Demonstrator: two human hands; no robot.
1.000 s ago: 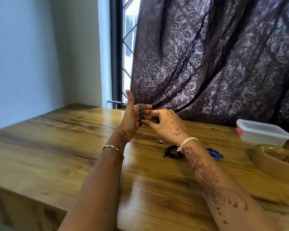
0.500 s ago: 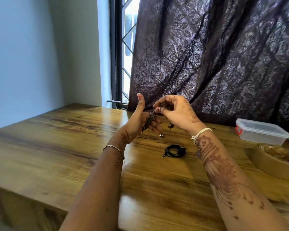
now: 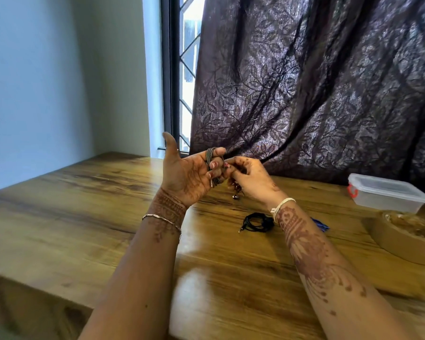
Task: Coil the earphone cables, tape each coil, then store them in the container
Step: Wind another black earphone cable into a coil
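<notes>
Grey earphone cable [image 3: 210,165] wraps the curled fingers [image 3: 217,151] of the left hand [image 3: 189,173]; the right hand [image 3: 253,182] pinches its end. The right forearm [image 3: 304,244] half hides a blue bundle [image 3: 320,225] beside a black coiled earphone [image 3: 257,222]. The clear plastic container [image 3: 388,192] stands lidded near a brown tape roll [image 3: 390,244].

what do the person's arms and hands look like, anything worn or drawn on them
No sleeves on either arm. The left hand and right hand bear henna patterns; swirls and dots run down the right forearm. A thin silver bracelet sits on the left wrist, a white band on the right.
</notes>
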